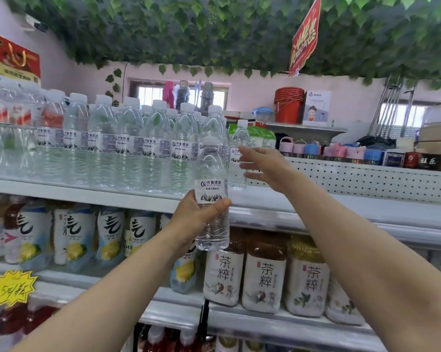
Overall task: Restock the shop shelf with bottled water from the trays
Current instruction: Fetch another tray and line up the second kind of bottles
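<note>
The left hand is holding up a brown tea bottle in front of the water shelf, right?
Not quite. The left hand holds a clear water bottle, not a brown tea one, in front of the water shelf. The brown tea bottles stand on the shelf below. The head view shows it.

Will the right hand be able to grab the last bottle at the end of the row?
Likely yes: the right hand is right beside that bottle, with nothing between them.
</note>
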